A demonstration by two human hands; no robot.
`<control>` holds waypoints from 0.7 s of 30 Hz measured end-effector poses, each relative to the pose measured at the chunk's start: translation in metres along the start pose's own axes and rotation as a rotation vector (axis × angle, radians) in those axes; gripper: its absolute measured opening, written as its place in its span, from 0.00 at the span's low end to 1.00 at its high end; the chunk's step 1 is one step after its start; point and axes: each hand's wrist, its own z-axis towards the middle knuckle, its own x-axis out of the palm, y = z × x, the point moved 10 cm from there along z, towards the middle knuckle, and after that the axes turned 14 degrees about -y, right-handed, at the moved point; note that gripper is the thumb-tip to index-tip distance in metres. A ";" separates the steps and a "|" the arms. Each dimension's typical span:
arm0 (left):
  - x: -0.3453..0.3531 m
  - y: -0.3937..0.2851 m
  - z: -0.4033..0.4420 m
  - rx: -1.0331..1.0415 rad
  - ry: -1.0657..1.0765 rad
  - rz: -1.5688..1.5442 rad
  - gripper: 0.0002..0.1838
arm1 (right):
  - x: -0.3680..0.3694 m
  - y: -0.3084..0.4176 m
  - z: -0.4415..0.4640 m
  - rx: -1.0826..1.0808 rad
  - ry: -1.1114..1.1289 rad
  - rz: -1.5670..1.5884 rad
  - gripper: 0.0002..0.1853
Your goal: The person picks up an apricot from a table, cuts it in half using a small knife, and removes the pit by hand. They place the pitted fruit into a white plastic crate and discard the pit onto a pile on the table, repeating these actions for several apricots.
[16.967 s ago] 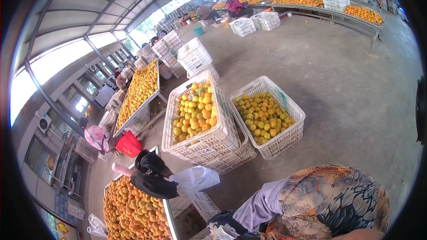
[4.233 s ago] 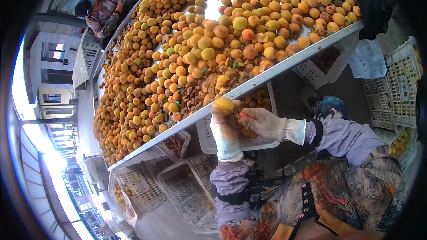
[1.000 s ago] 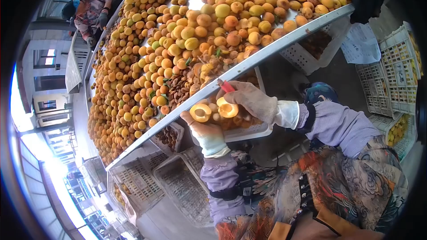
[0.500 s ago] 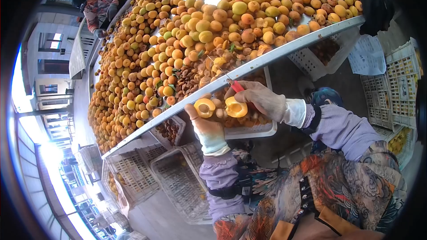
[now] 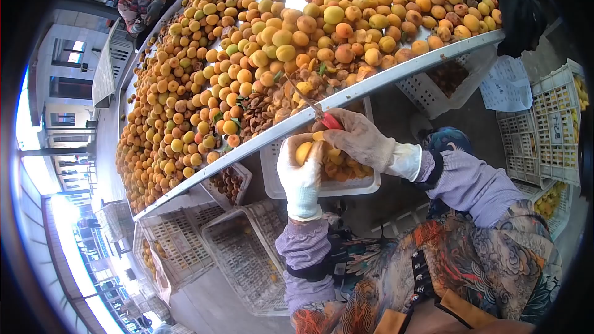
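Note:
My gloved left hand [image 5: 299, 176] has its fingers curled round a yellow-orange apricot piece [image 5: 303, 153], just below the table's metal edge. Right beside it, my gloved right hand [image 5: 362, 142] grips a knife by its red handle [image 5: 332, 122], the thin blade pointing up and left over the edge. The two hands nearly touch at the fingertips. Beneath them is a white crate [image 5: 272, 173] with cut apricot pieces [image 5: 343, 167] in it. Many whole apricots [image 5: 247, 55] lie on the table [image 5: 396, 73], with brown pits [image 5: 255, 117] heaped near the edge.
A co-worker [image 5: 145, 0] sits across the table at the upper left. Under the table stand a small crate of pits [image 5: 244, 192] and a large crate [image 5: 247, 266]. Stacked crates [image 5: 554, 127], a white bag [image 5: 507, 86] and a black cloth [image 5: 523, 15] are on the right.
The two open apricot halves between my hands are no longer seen that way; my left hand has turned and closed round a piece. My right hand keeps the knife, its blade now more visible.

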 end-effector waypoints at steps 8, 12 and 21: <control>0.004 -0.049 -0.013 0.553 -0.137 0.362 0.04 | -0.003 -0.003 0.000 -0.014 -0.112 -0.189 0.13; -0.036 0.002 0.009 -0.095 -0.280 -0.285 0.10 | -0.004 0.016 -0.001 -0.131 -0.093 -0.471 0.15; -0.001 0.049 -0.003 -0.641 -0.102 -0.771 0.30 | -0.004 0.004 0.006 -0.066 -0.021 -0.350 0.15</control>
